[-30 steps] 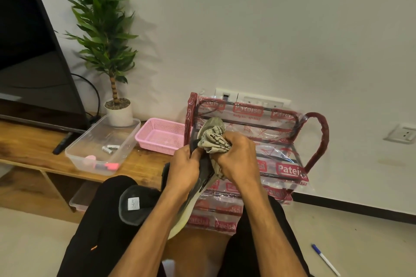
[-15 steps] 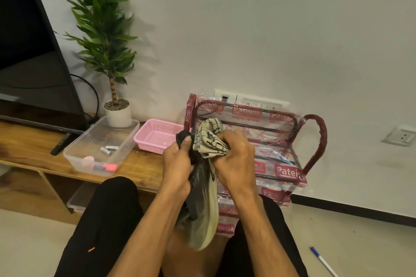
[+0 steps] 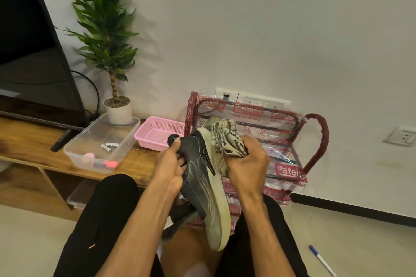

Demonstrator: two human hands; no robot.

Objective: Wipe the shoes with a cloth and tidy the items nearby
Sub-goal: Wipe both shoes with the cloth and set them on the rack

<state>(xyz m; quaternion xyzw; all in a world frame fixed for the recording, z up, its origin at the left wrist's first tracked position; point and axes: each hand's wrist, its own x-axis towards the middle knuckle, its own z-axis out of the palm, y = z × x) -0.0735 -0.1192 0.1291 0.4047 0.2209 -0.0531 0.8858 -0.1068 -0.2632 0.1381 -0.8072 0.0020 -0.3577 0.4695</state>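
My left hand (image 3: 171,170) grips the shoe (image 3: 203,189) by its dark upper, fingers curled round the edge, with the lower end hanging between my knees. My right hand (image 3: 246,165) clutches the bunched cloth (image 3: 226,139) against the pale sole, just right of the left grip. The rack (image 3: 290,171) stands behind both hands. A basket (image 3: 157,132) sits just left of my left hand.

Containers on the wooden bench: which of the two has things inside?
The clear tub, holding batteries and a pink marker; the pink basket shows nothing inside.
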